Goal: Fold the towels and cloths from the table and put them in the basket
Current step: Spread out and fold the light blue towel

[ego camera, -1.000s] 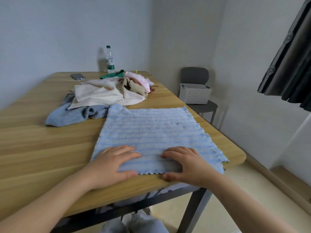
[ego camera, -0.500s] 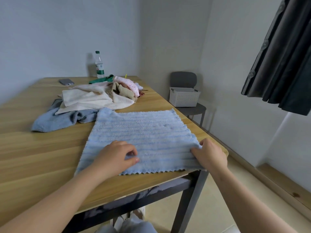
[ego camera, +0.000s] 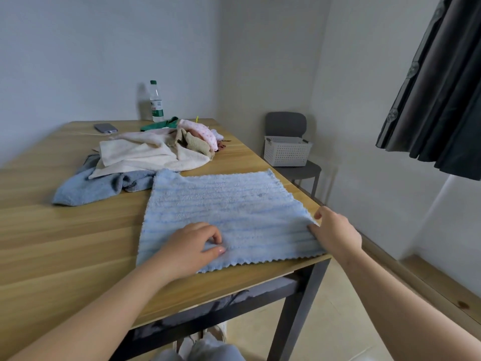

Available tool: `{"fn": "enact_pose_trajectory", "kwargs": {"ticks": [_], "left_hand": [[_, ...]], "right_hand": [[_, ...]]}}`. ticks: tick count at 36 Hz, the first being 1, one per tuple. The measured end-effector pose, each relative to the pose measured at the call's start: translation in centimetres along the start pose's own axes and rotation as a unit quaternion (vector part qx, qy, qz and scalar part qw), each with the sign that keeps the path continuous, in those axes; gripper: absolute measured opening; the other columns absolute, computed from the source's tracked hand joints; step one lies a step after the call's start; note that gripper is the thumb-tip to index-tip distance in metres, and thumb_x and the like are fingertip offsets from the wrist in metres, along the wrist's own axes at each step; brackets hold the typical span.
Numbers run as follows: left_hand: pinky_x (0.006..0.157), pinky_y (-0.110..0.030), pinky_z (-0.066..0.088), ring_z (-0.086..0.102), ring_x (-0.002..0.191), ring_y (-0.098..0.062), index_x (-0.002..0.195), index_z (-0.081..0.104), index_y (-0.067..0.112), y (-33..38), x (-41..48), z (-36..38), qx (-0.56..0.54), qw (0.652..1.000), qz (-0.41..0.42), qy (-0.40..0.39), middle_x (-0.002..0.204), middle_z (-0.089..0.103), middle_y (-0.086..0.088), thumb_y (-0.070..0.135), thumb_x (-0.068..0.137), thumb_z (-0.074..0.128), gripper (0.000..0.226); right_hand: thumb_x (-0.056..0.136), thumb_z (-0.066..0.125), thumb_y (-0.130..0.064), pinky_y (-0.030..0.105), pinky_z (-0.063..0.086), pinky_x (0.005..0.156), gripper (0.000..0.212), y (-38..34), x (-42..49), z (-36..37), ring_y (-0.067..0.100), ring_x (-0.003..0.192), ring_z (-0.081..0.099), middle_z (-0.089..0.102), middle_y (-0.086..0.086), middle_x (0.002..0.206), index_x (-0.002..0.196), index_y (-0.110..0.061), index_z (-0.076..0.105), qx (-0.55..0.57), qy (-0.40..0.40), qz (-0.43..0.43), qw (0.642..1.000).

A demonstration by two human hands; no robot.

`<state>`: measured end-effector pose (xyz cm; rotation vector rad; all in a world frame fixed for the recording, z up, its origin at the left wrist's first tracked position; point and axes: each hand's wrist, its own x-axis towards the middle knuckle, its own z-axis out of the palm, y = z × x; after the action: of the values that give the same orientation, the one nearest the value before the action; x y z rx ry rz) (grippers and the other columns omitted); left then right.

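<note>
Now, blue towel (ego camera: 234, 204) pinched under left hand (ego camera: 190, 246), right hand (ego camera: 335, 233) gripping its edge

Both bare forearms reach forward. Left hand (ego camera: 191, 247) lies back-up on the towel (ego camera: 229, 204), fingers curled under, thumb out; pinch unclear. Right hand (ego camera: 335, 231) grips the towel's right edge, wrist straight.

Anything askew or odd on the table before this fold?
The light blue towel lies spread, but its far left corner rides up on the crumpled grey-blue towel, so it is not fully flat. A small dark speck shows near its far right.
</note>
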<state>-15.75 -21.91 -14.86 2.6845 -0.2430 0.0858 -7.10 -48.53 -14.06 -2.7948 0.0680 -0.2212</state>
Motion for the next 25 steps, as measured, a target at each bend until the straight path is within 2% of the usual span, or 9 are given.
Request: {"fn": "enact_pose_trajectory", "kwargs": {"ticks": [3,6,9,11,14,17,21,23,25], "left_hand": [[0.092,-0.02,0.035,0.043,0.106,0.001,0.092,0.05,0.035,-0.8,-1.1,0.0,0.004,0.999,0.018,0.047,0.104,0.048,0.022,0.039,0.09,0.056,0.008],[0.083,-0.017,0.032,0.041,0.098,-0.002,0.085,0.051,0.034,-1.6,-2.2,-0.2,0.045,0.993,0.036,0.099,0.096,0.051,0.018,0.037,0.088,0.058,0.009],[0.082,-0.011,0.033,0.042,0.096,0.007,0.081,0.049,0.043,-2.4,-3.3,-0.7,0.028,0.998,0.029,0.041,0.093,0.051,0.022,0.064,0.079,0.05,0.021],[0.087,-0.012,0.032,0.04,0.101,0.008,0.089,0.047,0.049,-3.0,-3.9,-0.9,0.021,0.999,0.038,0.025,0.099,0.047,0.03,0.093,0.059,0.025,0.058],[0.094,-0.018,0.026,0.032,0.109,0.007,0.113,0.048,0.047,-3.9,-4.7,-1.1,0.089,0.995,0.037,0.002,0.108,0.036,0.035,0.099,0.046,0.001,0.096],[0.09,-0.02,0.027,0.033,0.106,0.003,0.113,0.05,0.044,-4.0,-5.1,-1.6,0.12,0.992,0.037,0.017,0.102,0.033,0.037,0.098,0.045,-0.007,0.104],[0.087,-0.02,0.027,0.032,0.103,0.002,0.109,0.043,0.045,-3.5,-5.8,-2.2,0.16,0.986,0.03,-0.022,0.099,0.031,0.034,0.099,0.039,-0.008,0.102],[0.09,-0.02,0.025,0.029,0.104,0.003,0.113,0.036,0.045,-3.1,-6.2,-2.4,0.196,0.978,0.031,-0.065,0.103,0.028,0.03,0.1,0.037,-0.001,0.101],[0.09,-0.019,0.023,0.027,0.104,0.002,0.114,0.03,0.044,-2.6,-6.8,-2.7,0.226,0.967,0.022,-0.111,0.105,0.025,0.027,0.098,0.04,0.019,0.092]], "right_hand": [[0.092,0.053,-0.022,0.03,0.037,0.064,0.02,-0.1,-1.1,0.6,0.027,0.098,0.053,0.05,0.006,0.112,0.111,-0.018,0.052,-0.016,0.098,-0.061,0.993],[0.079,0.071,-0.011,0.027,0.034,0.052,0.011,-0.6,-2.2,1.3,0.025,0.071,0.054,0.056,0.004,0.08,0.083,-0.011,0.061,0.008,0.179,-0.226,0.957],[0.084,0.064,-0.031,0.026,0.034,0.062,0.018,-0.5,-3.0,2.5,0.017,0.069,0.049,0.057,-0.002,0.075,0.078,-0.014,0.063,0.017,0.088,-0.328,0.94],[0.082,0.046,-0.053,0.025,0.032,0.071,0.04,-0.2,-3.4,2.8,0.016,0.077,0.049,0.057,-0.006,0.082,0.083,-0.018,0.065,0.026,0.064,-0.34,0.938],[0.068,0.024,-0.074,0.02,0.023,0.083,0.073,0.3,-4.0,2.5,0.006,0.096,0.035,0.047,-0.013,0.103,0.109,-0.025,0.06,0.014,-0.004,-0.319,0.948],[0.06,0.03,-0.08,0.02,0.023,0.086,0.083,1.0,-4.5,2.2,0.009,0.102,0.035,0.044,-0.012,0.111,0.118,-0.027,0.055,-0.007,-0.016,-0.343,0.939],[0.06,0.069,-0.062,0.023,0.03,0.087,0.066,1.0,-4.6,1.7,0.017,0.105,0.046,0.051,-0.008,0.109,0.114,-0.025,0.058,-0.068,-0.026,-0.372,0.925],[0.047,0.088,-0.039,0.024,0.044,0.075,0.056,0.9,-4.6,1.6,0.018,0.084,0.056,0.057,-0.006,0.091,0.095,-0.024,0.063,-0.077,0.01,-0.396,0.915],[0.042,0.09,-0.025,0.014,0.038,0.062,0.048,0.6,-5.0,1.2,0.016,0.068,0.056,0.058,-0.006,0.076,0.081,-0.023,0.063,-0.075,0.011,-0.409,0.91]]}}
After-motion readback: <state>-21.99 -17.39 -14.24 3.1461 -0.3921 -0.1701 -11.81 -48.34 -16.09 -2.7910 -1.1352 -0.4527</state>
